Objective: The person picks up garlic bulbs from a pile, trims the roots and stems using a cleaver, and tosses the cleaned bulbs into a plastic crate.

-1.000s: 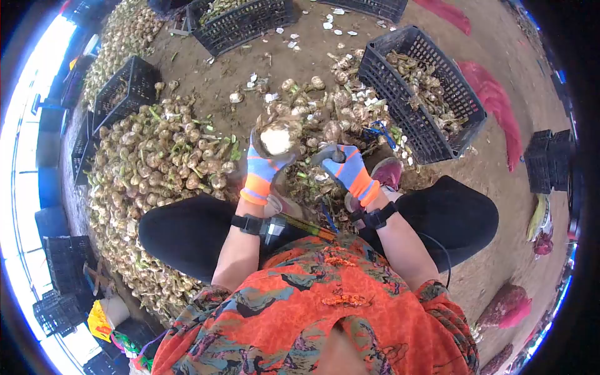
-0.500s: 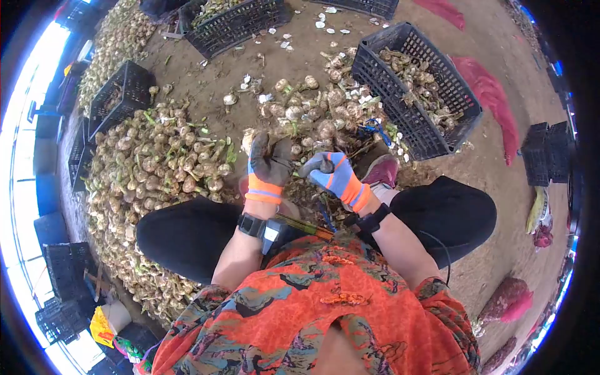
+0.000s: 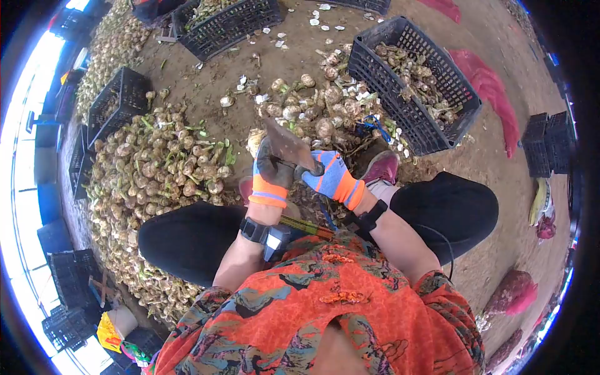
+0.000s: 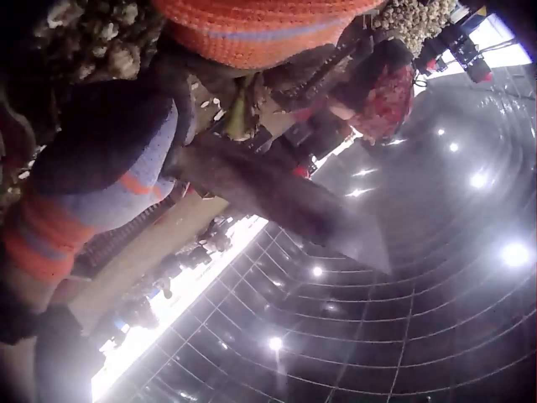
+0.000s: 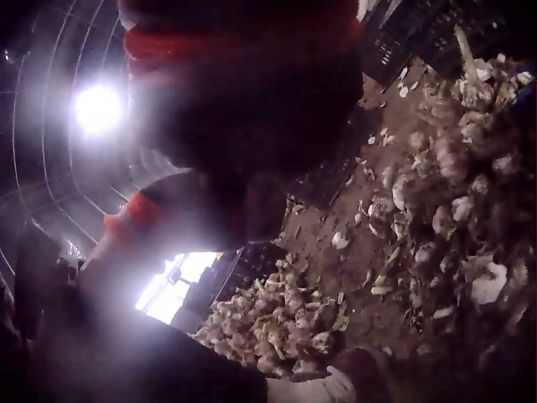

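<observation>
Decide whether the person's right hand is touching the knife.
Touching: the head view shows the right hand gripping the knife at one end, the rest jutting out.

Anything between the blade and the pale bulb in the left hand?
Yes, partly: in the head view, the gloved fingers of the left hand lie between the blade, gripped by the right hand, and the pale bulb. Depth there can't be judged.
</observation>
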`<state>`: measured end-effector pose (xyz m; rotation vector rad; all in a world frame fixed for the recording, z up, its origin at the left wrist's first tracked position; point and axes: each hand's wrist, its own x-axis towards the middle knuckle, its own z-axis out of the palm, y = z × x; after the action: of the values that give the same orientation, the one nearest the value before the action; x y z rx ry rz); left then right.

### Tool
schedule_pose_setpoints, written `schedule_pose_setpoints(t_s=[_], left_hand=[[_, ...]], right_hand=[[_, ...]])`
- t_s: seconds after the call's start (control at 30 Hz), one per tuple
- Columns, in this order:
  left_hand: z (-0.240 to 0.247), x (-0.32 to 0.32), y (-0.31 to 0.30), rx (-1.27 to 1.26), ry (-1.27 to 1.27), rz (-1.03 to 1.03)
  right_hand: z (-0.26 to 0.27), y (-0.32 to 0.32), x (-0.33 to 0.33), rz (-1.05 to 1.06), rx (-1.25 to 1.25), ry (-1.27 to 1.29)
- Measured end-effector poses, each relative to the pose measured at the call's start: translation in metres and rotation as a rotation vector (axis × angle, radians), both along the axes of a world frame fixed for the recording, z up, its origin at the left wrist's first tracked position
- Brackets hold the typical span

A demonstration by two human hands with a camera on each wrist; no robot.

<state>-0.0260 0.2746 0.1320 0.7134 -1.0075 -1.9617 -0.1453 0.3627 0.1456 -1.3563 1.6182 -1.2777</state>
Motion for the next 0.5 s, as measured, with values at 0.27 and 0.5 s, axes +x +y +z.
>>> schedule_pose_setpoints(t_s=[0.27,0.5], left_hand=[[0.004,-0.007,0.000,0.346,0.174,0.007],[0.034,-0.016,-0.003,0.684,0.306,0.125]], right_hand=[[-0.007,0.000,-0.010,-0.004,0.096,0.142],[-0.108,0.006,-0.035,-0.352,0.472,-0.058]])
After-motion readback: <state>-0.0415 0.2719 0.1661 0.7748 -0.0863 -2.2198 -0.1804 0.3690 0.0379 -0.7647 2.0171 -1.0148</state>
